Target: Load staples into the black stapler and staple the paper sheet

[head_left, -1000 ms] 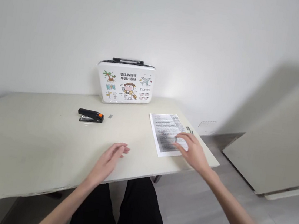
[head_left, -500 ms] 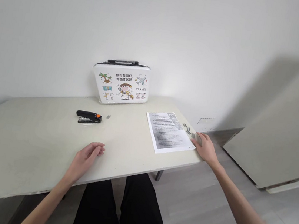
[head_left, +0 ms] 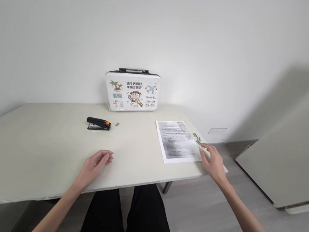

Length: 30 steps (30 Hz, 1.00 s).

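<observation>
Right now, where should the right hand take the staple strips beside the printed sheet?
Pinch the staple strips across their narrow width from above. They lie flat and thin on the table, just off the printed sheet edge, with the right hand fingertips already beside them.

Bare arms, black trousers

Both forearms are uncovered, with no sleeve, watch, ring or band visible on them. The left hand point(head_left: 95, 165) and the right hand point(head_left: 213, 162) are bare and ungloved, with slim fingers and short nails. The right forearm shows blurred towards the lower corner of the view. The legs wear plain black trousers point(head_left: 130, 221) of a smooth matte cloth, without visible seams, pockets or markings.
</observation>
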Each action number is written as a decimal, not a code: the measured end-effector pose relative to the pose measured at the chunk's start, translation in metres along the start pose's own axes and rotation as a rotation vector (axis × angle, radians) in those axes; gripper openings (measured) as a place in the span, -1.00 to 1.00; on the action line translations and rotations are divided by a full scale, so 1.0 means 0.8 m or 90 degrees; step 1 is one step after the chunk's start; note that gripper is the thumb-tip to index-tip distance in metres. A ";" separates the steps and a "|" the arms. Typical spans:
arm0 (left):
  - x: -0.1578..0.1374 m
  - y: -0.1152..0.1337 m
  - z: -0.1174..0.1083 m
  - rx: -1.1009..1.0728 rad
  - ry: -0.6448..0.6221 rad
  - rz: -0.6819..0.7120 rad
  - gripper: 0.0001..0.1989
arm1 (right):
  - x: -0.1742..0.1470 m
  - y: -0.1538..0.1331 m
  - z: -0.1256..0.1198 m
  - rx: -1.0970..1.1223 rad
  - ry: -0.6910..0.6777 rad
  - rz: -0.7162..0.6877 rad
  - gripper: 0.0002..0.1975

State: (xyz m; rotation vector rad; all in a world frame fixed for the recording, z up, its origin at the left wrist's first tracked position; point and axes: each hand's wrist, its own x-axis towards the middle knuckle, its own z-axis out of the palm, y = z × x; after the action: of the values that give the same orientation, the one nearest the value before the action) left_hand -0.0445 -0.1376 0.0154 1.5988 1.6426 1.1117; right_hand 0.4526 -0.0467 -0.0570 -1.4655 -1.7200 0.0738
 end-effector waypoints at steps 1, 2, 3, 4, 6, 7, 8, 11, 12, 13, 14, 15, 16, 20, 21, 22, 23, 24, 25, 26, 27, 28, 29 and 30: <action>0.000 -0.001 0.000 -0.001 -0.001 -0.002 -0.53 | 0.005 -0.008 0.003 0.002 -0.024 -0.023 -0.55; 0.000 -0.001 -0.001 -0.003 0.000 -0.005 -0.53 | 0.011 -0.016 0.007 0.002 -0.052 -0.043 -0.54; 0.000 -0.001 -0.001 -0.004 0.002 -0.007 -0.53 | 0.017 -0.023 0.010 0.001 -0.081 -0.059 -0.52; 0.000 -0.001 -0.001 -0.004 0.003 -0.007 -0.53 | 0.024 -0.029 0.014 -0.003 -0.111 -0.073 -0.50; -0.001 0.000 -0.002 -0.001 0.002 -0.008 -0.53 | 0.039 -0.039 0.023 -0.019 -0.175 -0.097 -0.46; -0.001 0.000 -0.002 0.002 0.001 -0.008 -0.53 | 0.047 -0.042 0.027 -0.029 -0.206 -0.107 -0.44; -0.001 0.000 -0.002 0.005 -0.001 -0.007 -0.53 | 0.054 -0.045 0.032 -0.039 -0.235 -0.114 -0.41; -0.002 -0.001 -0.002 0.015 -0.004 -0.004 -0.55 | 0.073 -0.047 0.046 -0.072 -0.301 -0.123 -0.31; -0.002 -0.001 -0.001 0.017 -0.005 -0.003 -0.55 | 0.077 -0.047 0.050 -0.084 -0.320 -0.123 -0.29; -0.002 -0.002 -0.001 0.016 -0.006 -0.002 -0.55 | 0.079 -0.046 0.054 -0.097 -0.341 -0.123 -0.27; -0.002 -0.002 -0.001 0.012 -0.006 -0.003 -0.55 | 0.080 -0.045 0.059 -0.110 -0.363 -0.122 -0.26; -0.002 -0.002 -0.001 0.005 -0.005 -0.006 -0.54 | 0.079 -0.044 0.062 -0.123 -0.383 -0.121 -0.25; -0.002 -0.002 0.000 -0.004 -0.005 -0.010 -0.53 | 0.077 -0.043 0.066 -0.134 -0.399 -0.120 -0.24; -0.004 0.002 0.001 -0.034 -0.001 -0.020 -0.50 | 0.055 -0.053 0.074 -0.155 -0.411 -0.129 -0.23; -0.005 0.003 0.001 -0.038 0.000 -0.020 -0.51 | 0.047 -0.060 0.075 -0.152 -0.413 -0.141 -0.24; -0.005 0.004 0.002 -0.039 0.001 -0.019 -0.52 | 0.039 -0.068 0.076 -0.145 -0.415 -0.155 -0.25; -0.006 0.005 0.002 -0.038 0.000 -0.018 -0.54 | 0.031 -0.078 0.077 -0.136 -0.417 -0.168 -0.26; -0.006 0.005 0.002 -0.036 -0.004 -0.017 -0.55 | 0.022 -0.090 0.077 -0.128 -0.417 -0.179 -0.27; -0.006 0.005 0.003 -0.033 -0.009 -0.013 -0.57 | 0.014 -0.103 0.079 -0.121 -0.416 -0.187 -0.27; -0.007 0.004 0.003 -0.029 -0.016 -0.007 -0.58 | 0.005 -0.118 0.081 -0.113 -0.413 -0.194 -0.27; -0.007 0.004 0.005 -0.021 -0.023 0.003 -0.60 | -0.003 -0.133 0.083 -0.104 -0.412 -0.202 -0.27; -0.006 0.003 0.007 -0.010 -0.028 0.017 -0.62 | -0.011 -0.150 0.087 -0.092 -0.412 -0.212 -0.27; -0.006 0.003 0.009 0.001 -0.030 0.036 -0.64 | -0.019 -0.167 0.091 -0.078 -0.412 -0.224 -0.27; -0.005 0.002 0.011 0.011 -0.027 0.061 -0.66 | -0.027 -0.184 0.095 -0.062 -0.414 -0.235 -0.28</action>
State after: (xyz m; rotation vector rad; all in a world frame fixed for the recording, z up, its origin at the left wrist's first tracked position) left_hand -0.0353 -0.1406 0.0121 1.7167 1.5659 1.1065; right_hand 0.2888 -0.0751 -0.0376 -1.2377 -2.5271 0.2995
